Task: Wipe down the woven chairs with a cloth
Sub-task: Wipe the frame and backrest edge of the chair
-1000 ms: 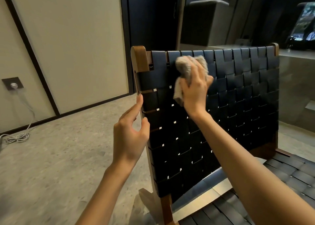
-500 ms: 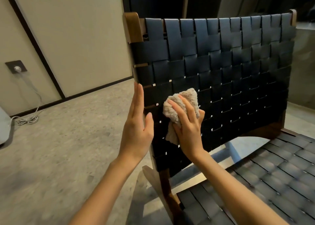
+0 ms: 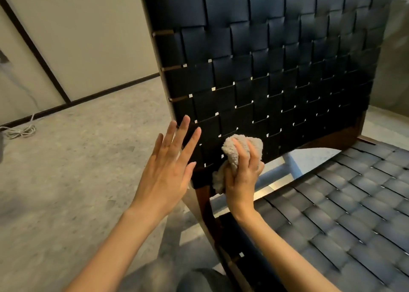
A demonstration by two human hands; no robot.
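Note:
A chair with a black woven backrest [image 3: 276, 66] in a brown wooden frame fills the upper right. Its woven seat [image 3: 345, 214] spreads across the lower right. My right hand [image 3: 242, 176] grips a bunched beige cloth [image 3: 232, 152] and presses it against the bottom left corner of the backrest. My left hand [image 3: 170, 168] is flat with fingers spread, its fingertips resting at the backrest's left edge, just left of the cloth.
Grey speckled floor [image 3: 77, 159] stretches to the left. A beige wall with dark trim [image 3: 88, 37] stands behind. A coiled white cable [image 3: 20, 131] lies on the floor at the far left. A grey-clad knee [image 3: 194, 278] shows at the bottom.
My right hand has dragged the cloth down the backrest from the top left to the bottom left corner. My left hand has slid down the frame edge beside it.

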